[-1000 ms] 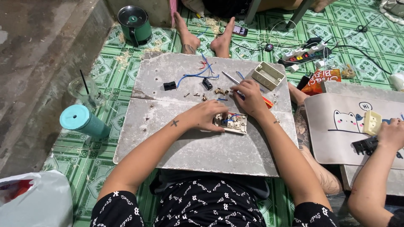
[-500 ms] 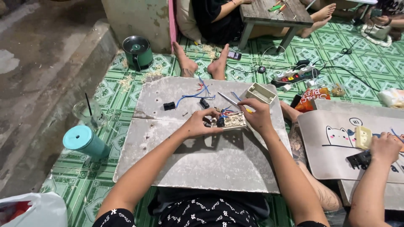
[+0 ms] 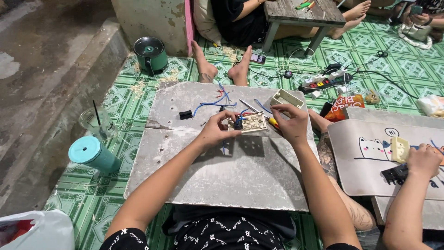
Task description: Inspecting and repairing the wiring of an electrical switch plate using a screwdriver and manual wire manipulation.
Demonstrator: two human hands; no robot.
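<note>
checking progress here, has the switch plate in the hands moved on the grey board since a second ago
Yes. The switch plate, pinched by the left hand and right hand, now sits farther up the grey board, close beside the cream box.

Two hands on a switch plate over a grey board

The left hand (image 3: 213,132) grips the left edge of a cream switch plate (image 3: 249,122), lifted above the grey board (image 3: 222,171); red and blue wires show at its back. The right hand (image 3: 290,124) pinches the plate's right side and holds a screwdriver (image 3: 259,113) with a yellow handle. A cream box (image 3: 286,98) sits just beyond, blue wires (image 3: 215,103) and a small black part (image 3: 185,114) lie further left. A teal cup (image 3: 94,154) stands off the board, on the green mat (image 3: 138,83).
</note>
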